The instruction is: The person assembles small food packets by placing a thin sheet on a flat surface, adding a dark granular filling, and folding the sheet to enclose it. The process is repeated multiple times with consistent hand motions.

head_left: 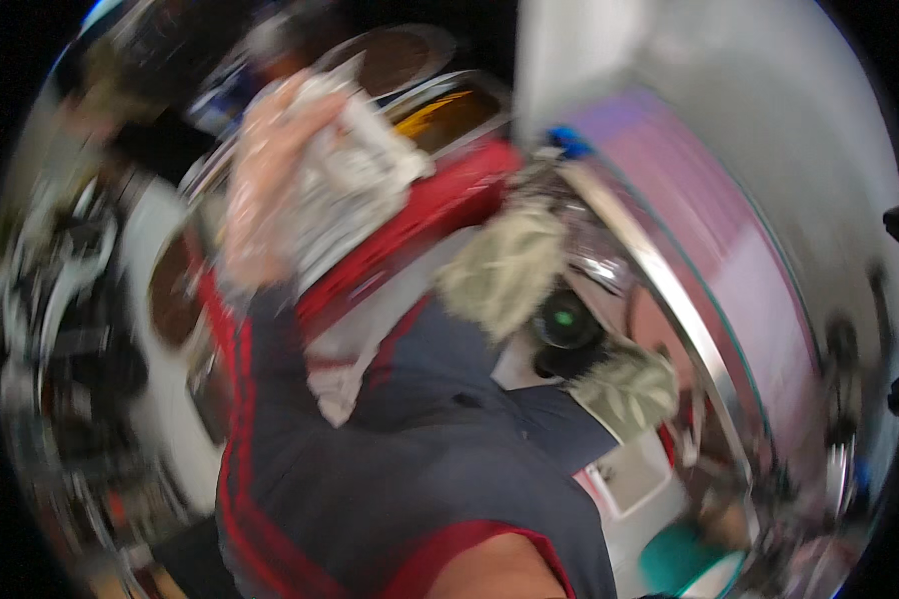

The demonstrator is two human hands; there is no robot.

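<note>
My left hand (270,175), in a clear plastic glove, is raised at the upper left. Its fingers close on a crumpled white plastic bag (365,165); motion blur hides what the bag contains. Just below and beyond that hand runs a red edge (420,225), possibly of a counter or a box. Beside the bag is a metal tray (454,115) with something orange-yellow in it. I cannot see my right hand.
A round brown pan or plate (390,60) lies at the back. Pale leaf-patterned cloth (509,265) hangs near a round black object (566,319). To the right curves a pinkish panel with a metal edge (669,290). Low right is a teal container (684,554).
</note>
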